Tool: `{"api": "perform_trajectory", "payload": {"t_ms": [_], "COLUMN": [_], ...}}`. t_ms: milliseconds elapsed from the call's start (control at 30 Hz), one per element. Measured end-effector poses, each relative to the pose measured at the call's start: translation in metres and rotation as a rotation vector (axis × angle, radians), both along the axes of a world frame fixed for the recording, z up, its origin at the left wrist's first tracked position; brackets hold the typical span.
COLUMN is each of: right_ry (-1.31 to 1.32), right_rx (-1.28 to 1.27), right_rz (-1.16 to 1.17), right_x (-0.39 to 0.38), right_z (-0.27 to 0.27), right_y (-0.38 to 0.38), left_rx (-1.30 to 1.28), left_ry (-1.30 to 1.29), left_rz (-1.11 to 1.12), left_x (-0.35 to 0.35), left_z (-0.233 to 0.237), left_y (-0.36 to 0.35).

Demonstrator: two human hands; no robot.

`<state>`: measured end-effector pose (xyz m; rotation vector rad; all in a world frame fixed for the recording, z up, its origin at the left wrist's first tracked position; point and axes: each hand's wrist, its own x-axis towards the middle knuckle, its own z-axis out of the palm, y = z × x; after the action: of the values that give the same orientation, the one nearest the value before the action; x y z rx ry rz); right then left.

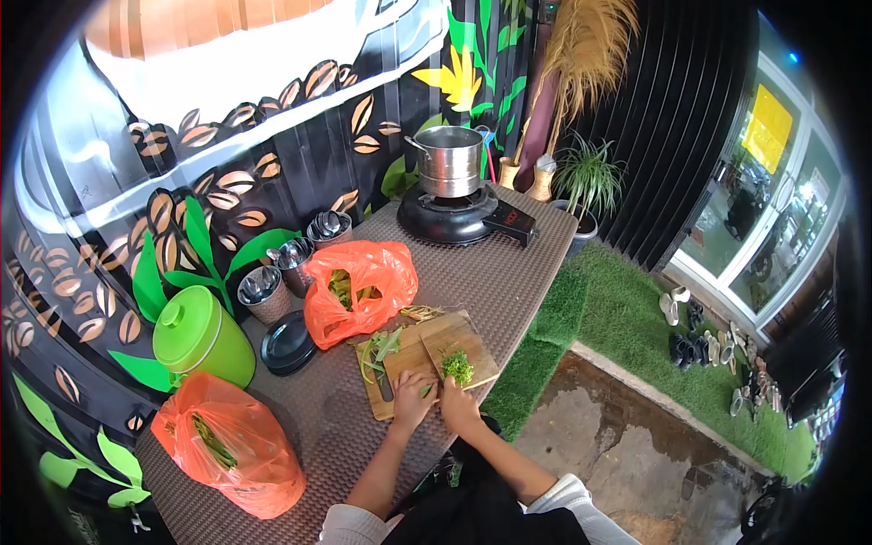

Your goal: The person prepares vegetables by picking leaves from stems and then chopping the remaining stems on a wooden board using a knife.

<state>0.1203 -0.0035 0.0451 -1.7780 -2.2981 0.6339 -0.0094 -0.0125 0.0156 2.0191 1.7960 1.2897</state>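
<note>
A wooden cutting board [413, 348] lies on the brown woven-textured table near its front edge. My right hand [458, 405] is closed round the handle of a knife [431, 355], whose blade points away from me over the board. Right beside the blade sits a small heap of chopped greens [457, 367]. My left hand [413, 396] presses down on the board left of the knife, fingers closed on some green stems that barely show. Uncut leafy stems [377, 351] rest at the board's left side, and pale root ends [421, 312] lie at its far edge.
Behind the board is an orange bag of greens [361, 289]; another orange bag [230, 445] stands at left near a green lidded bucket [203, 336]. A black lid [289, 343] and cutlery holders [264, 294] are beside them. A steel pot [450, 162] stands on a black stove [447, 216].
</note>
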Motion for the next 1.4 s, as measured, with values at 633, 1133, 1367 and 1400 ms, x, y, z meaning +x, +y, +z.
{"api": "perform_trajectory", "payload": {"t_ms": [633, 1133, 1367, 1400], "right_ry": [0.029, -0.049, -0.023, -0.017], "right_rx": [-0.059, 0.050, -0.037, -0.038], "right_rz": [0.030, -0.040, -0.019, -0.014], "right_x": [0.004, 0.015, 0.019, 0.018], "right_z": [0.013, -0.010, 0.009, 0.012], "right_y": [0.000, -0.007, 0.010, 0.009], "left_rx": [-0.066, -0.121, -0.183, -0.104], "left_ry": [-0.169, -0.235, -0.467, -0.342], "left_rz": [0.014, 0.033, -0.002, 0.032], "left_x": [0.000, -0.001, 0.003, 0.001], "left_z": [-0.012, -0.008, -0.014, -0.012], "left_y": [0.008, 0.003, 0.024, 0.022]}}
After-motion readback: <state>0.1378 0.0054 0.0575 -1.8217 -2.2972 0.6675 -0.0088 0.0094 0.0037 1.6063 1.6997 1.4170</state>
